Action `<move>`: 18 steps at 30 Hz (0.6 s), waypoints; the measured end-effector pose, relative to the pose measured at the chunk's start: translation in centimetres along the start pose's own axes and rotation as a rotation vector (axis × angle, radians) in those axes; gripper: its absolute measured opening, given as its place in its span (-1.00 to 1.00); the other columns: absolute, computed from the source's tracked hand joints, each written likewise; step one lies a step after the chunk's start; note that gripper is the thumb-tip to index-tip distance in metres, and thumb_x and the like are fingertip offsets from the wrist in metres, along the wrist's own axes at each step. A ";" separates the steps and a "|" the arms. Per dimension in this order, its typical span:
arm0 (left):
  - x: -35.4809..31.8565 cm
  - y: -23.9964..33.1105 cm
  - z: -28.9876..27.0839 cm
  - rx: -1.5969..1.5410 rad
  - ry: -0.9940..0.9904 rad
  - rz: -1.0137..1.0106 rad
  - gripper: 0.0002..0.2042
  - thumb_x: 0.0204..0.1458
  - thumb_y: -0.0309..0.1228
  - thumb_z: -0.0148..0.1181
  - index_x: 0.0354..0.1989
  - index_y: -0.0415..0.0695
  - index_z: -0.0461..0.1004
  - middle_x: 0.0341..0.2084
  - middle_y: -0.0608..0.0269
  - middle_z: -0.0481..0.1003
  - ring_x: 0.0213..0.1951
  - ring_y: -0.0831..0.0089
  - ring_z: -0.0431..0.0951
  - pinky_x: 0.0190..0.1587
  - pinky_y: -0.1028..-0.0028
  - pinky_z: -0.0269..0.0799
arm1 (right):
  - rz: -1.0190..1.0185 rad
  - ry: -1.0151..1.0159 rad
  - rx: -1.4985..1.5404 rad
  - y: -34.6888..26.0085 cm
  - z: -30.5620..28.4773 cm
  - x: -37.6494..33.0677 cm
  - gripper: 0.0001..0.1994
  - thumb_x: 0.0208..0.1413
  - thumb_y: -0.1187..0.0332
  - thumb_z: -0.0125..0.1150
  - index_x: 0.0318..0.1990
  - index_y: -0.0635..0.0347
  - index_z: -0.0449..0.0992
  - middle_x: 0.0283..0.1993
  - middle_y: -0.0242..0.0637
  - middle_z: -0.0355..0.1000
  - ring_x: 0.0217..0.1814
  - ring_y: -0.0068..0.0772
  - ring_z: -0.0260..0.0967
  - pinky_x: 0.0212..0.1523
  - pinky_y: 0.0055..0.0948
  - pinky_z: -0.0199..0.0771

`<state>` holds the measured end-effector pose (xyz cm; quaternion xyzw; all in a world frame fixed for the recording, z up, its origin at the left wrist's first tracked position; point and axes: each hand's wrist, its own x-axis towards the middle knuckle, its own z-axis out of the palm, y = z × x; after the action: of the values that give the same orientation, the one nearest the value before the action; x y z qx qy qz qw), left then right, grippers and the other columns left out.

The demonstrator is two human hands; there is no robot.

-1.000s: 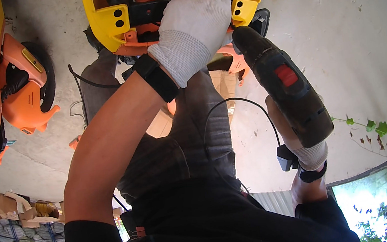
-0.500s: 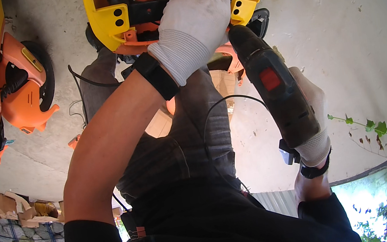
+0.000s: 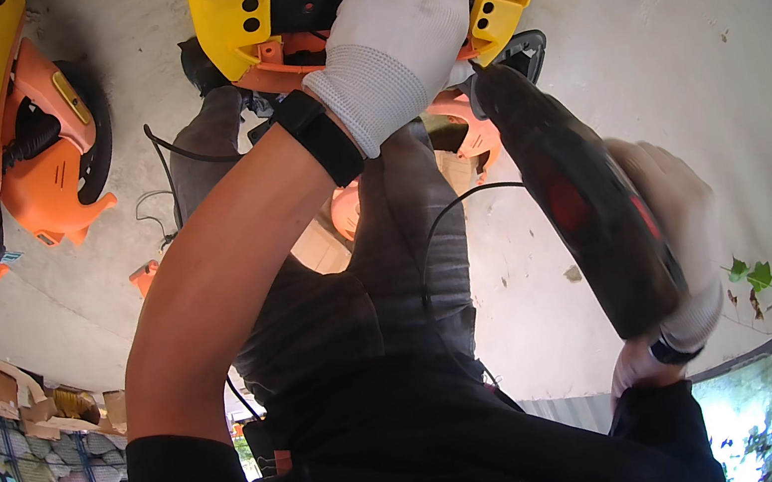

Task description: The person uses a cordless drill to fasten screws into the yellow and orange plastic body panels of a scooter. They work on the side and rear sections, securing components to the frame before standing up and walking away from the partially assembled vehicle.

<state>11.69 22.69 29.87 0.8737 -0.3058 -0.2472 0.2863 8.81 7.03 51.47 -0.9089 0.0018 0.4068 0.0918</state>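
Observation:
My right hand [image 3: 678, 205], in a white glove and blurred by motion, grips a dark cordless drill [image 3: 582, 200] with red parts. The drill slants up and left, its nose just below a yellow tab [image 3: 489, 20] with two black holes. That tab belongs to a yellow and orange plastic body [image 3: 232, 23] with black bars across it. Over the body's near edge, left of the tab, my gloved left hand [image 3: 403, 31] is closed in a fist. Its fingertips and whatever they hold are hidden.
A second yellow and orange body [image 3: 44, 184] stands at the left. Below the left hand, orange parts [image 3: 464, 128] show past my legs. A black cable [image 3: 460, 197] loops by my thigh. Cardboard boxes [image 3: 6, 392] lie at lower left; a vine [image 3: 765, 274] is at right.
The drill's rear end and my right hand have swung right and a little down. Its nose has dropped slightly from the yellow tab. My left hand keeps its closed pose on the body.

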 end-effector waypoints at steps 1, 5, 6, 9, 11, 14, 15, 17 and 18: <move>0.0 0.0 0.2 0.060 0.016 -0.003 -0.47 -0.26 -0.07 0.52 -0.22 -0.13 0.42 -0.36 0.26 0.45 -0.27 0.34 0.57 -0.22 0.41 0.55 | 0.019 0.011 0.015 0.1 -0.6 -1.0 -0.60 -0.13 0.25 0.40 -0.12 0.23 0.54 -0.37 -0.16 0.50 -0.33 -0.17 0.49 -0.26 -0.33 0.47; -0.5 -0.1 -1.3 -0.002 -0.055 -0.059 -0.40 -0.24 0.00 0.48 -0.16 -0.17 0.40 -0.34 0.21 0.43 -0.24 0.29 0.56 -0.19 0.39 0.54 | 0.396 0.092 0.475 1.1 -0.4 -3.9 -0.74 -0.01 0.40 0.35 -0.12 0.20 0.56 -0.44 -0.30 0.48 -0.46 -0.40 0.45 -0.40 -0.48 0.46; -1.2 -0.2 -1.9 -0.033 0.006 -0.080 -0.40 -0.23 -0.01 0.48 -0.15 -0.18 0.39 -0.35 0.19 0.43 -0.24 0.27 0.55 -0.19 0.38 0.53 | 0.309 0.132 0.348 2.6 0.9 -4.5 -0.75 0.00 0.45 0.32 -0.12 0.17 0.56 -0.48 -0.34 0.46 -0.50 -0.43 0.43 -0.44 -0.49 0.44; -3.7 1.2 -3.3 -0.211 0.201 -0.142 -0.52 -0.09 -0.18 0.39 -0.12 -0.23 0.38 -0.32 0.11 0.43 -0.21 0.21 0.54 -0.18 0.35 0.50 | -0.016 0.232 -0.034 5.2 2.3 -4.3 -0.79 0.04 0.53 0.27 -0.14 0.18 0.55 -0.57 -0.40 0.42 -0.60 -0.53 0.38 -0.54 -0.49 0.37; -6.6 2.4 -4.1 -0.477 0.274 -0.280 -0.74 0.11 -0.42 0.18 -0.08 -0.27 0.39 -0.29 0.09 0.46 -0.23 0.26 0.55 -0.19 0.37 0.49 | 0.153 0.179 0.291 5.5 3.3 -3.9 -0.83 0.07 0.55 0.25 -0.16 0.22 0.55 -0.56 -0.40 0.43 -0.62 -0.56 0.37 -0.57 -0.52 0.34; -10.5 3.4 -4.8 -1.088 0.129 -0.548 -0.81 0.21 -0.55 -0.07 -0.07 -0.32 0.40 -0.30 0.13 0.48 -0.28 0.41 0.57 -0.22 0.45 0.51 | 0.086 0.050 0.487 6.0 3.9 -3.3 -0.85 0.06 0.57 0.26 -0.20 0.25 0.54 -0.57 -0.43 0.43 -0.63 -0.60 0.37 -0.59 -0.55 0.34; -11.2 3.5 -4.8 -1.312 0.056 -0.623 -0.80 0.22 -0.57 -0.13 -0.08 -0.33 0.40 -0.31 0.15 0.48 -0.30 0.45 0.57 -0.23 0.48 0.52 | 0.044 0.006 0.509 5.9 4.0 -3.0 -0.86 0.05 0.57 0.26 -0.21 0.25 0.54 -0.58 -0.43 0.43 -0.63 -0.61 0.37 -0.60 -0.55 0.34; -12.2 3.7 -4.6 -1.432 0.039 -0.655 -0.79 0.24 -0.56 -0.15 -0.08 -0.35 0.40 -0.30 0.15 0.50 -0.31 0.48 0.58 -0.26 0.51 0.53 | -0.085 -0.055 0.474 5.5 3.5 -1.9 -0.82 -0.04 0.49 0.35 -0.24 0.19 0.55 -0.52 -0.43 0.47 -0.56 -0.54 0.43 -0.51 -0.51 0.41; -12.6 3.8 -4.2 -1.497 0.027 -0.675 -0.79 0.25 -0.55 -0.16 -0.08 -0.36 0.40 -0.30 0.15 0.50 -0.32 0.49 0.58 -0.27 0.53 0.54 | -0.144 -0.082 0.448 5.2 3.3 -1.3 -0.80 -0.08 0.45 0.39 -0.26 0.15 0.55 -0.50 -0.42 0.49 -0.52 -0.51 0.45 -0.47 -0.50 0.45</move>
<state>4.03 30.25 38.58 0.4991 0.2230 -0.4482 0.7073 5.06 2.43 49.40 -0.8464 0.0235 0.4253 0.3197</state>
